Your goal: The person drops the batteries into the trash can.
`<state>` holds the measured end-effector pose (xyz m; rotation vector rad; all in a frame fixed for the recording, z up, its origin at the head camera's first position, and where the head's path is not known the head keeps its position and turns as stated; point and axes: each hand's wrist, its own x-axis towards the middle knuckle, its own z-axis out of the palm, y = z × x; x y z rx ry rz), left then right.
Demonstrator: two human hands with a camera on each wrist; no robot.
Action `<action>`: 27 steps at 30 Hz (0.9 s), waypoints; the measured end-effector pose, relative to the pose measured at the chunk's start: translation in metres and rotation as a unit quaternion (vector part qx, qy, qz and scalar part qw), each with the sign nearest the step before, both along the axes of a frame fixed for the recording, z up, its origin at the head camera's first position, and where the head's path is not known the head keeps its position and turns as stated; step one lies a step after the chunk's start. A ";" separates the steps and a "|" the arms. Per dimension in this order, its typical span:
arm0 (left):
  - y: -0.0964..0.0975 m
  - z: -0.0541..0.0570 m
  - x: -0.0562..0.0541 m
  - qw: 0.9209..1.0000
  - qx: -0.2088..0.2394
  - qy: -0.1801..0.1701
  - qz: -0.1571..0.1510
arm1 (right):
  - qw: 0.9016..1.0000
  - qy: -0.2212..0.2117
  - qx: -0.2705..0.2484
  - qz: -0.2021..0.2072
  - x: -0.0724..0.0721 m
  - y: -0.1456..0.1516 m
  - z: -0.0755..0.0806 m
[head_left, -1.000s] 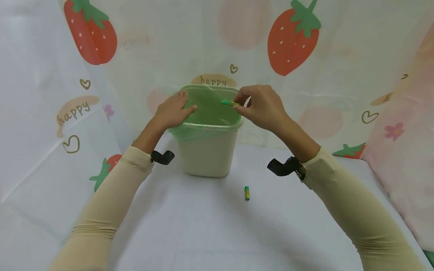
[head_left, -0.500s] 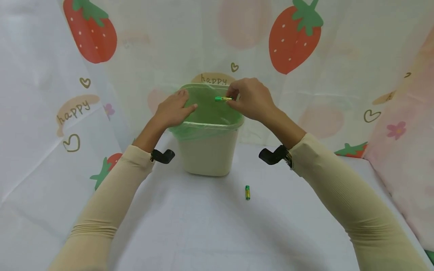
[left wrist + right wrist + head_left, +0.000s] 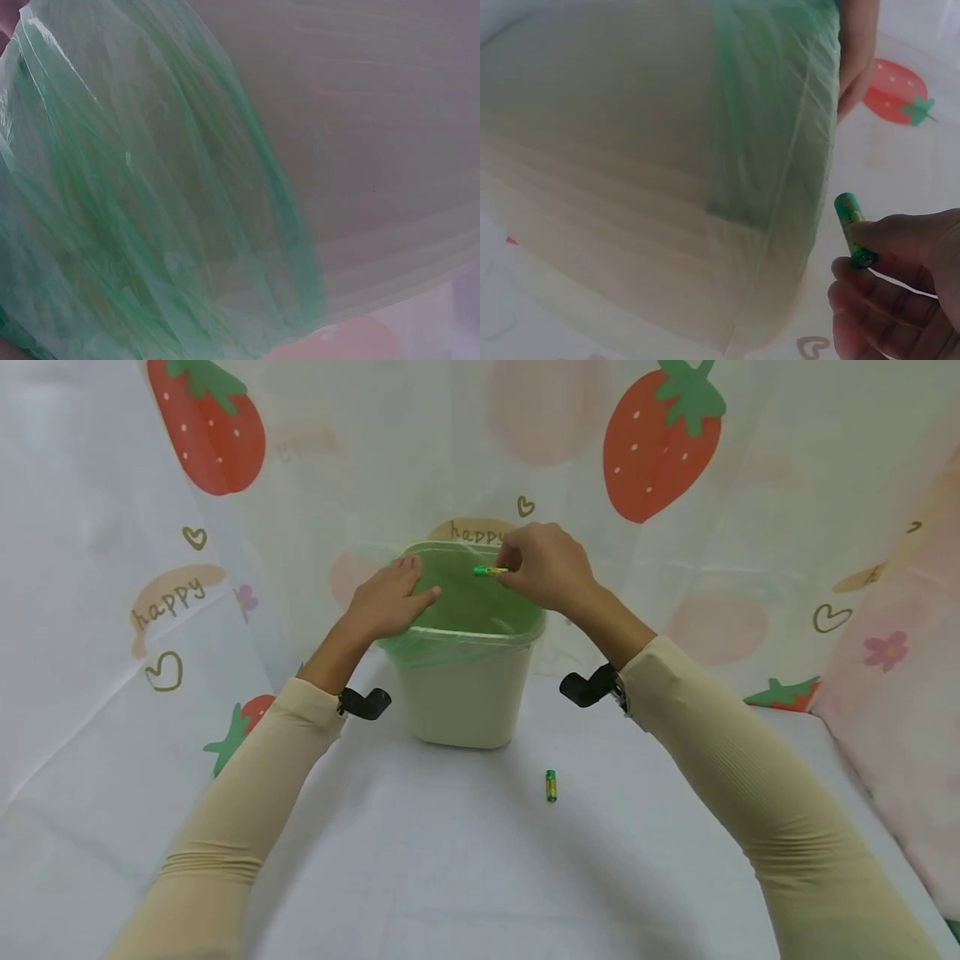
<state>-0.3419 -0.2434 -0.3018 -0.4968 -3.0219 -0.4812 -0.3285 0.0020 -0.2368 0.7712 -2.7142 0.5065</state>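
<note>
My right hand pinches a green and yellow battery between thumb and fingers, above the right side of a bin's mouth. In the right wrist view the same battery shows beside the bin's lined rim. The cream bin stands upright, with a thin green plastic bag folded over its rim. At the bin's left rim rests my left hand, fingers extended and thumb over the opening. The left wrist view shows mostly the bag and the bin wall.
A second green battery lies on the white cloth, in front of the bin and slightly right. Behind the bin hangs a curtain printed with strawberries. A pink cushion-like surface borders the right side.
My right hand has moved left and slightly up with the battery, coming over the bin's mouth. The left hand stays at the rim. The view shifts slightly.
</note>
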 end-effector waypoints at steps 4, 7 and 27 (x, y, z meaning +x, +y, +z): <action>0.002 0.001 0.000 1.000 0.001 0.003 -0.002 | 1.000 -0.010 -0.002 0.005 -0.001 -0.003 -0.003; 0.002 0.001 0.000 1.000 0.000 0.001 -0.001 | 1.000 -0.014 0.004 0.008 -0.001 -0.005 -0.003; -0.007 0.000 -0.002 1.000 -0.007 -0.002 -0.009 | 1.000 -0.007 0.007 0.022 0.015 0.002 -0.008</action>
